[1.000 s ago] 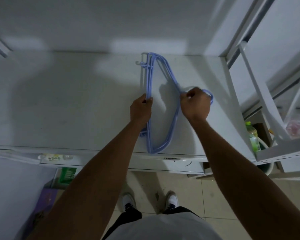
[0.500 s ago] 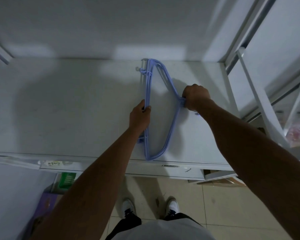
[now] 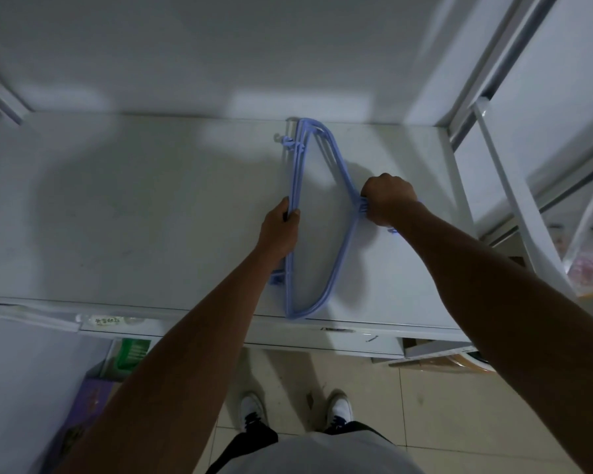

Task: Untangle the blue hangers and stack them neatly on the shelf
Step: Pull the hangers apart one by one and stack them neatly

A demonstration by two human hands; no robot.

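— What sort of place are you standing in?
— You are in a home, it looks like a utility or storage corner: a plain white shelf (image 3: 151,213) against a bare white wall (image 3: 220,46), a pale tiled floor (image 3: 442,405) underfoot.
— Anything else you can point to?
— Blue hangers (image 3: 322,213) on the shelf, household boxes (image 3: 131,354) tucked beneath it, and a white metal rack (image 3: 514,200) on your right.
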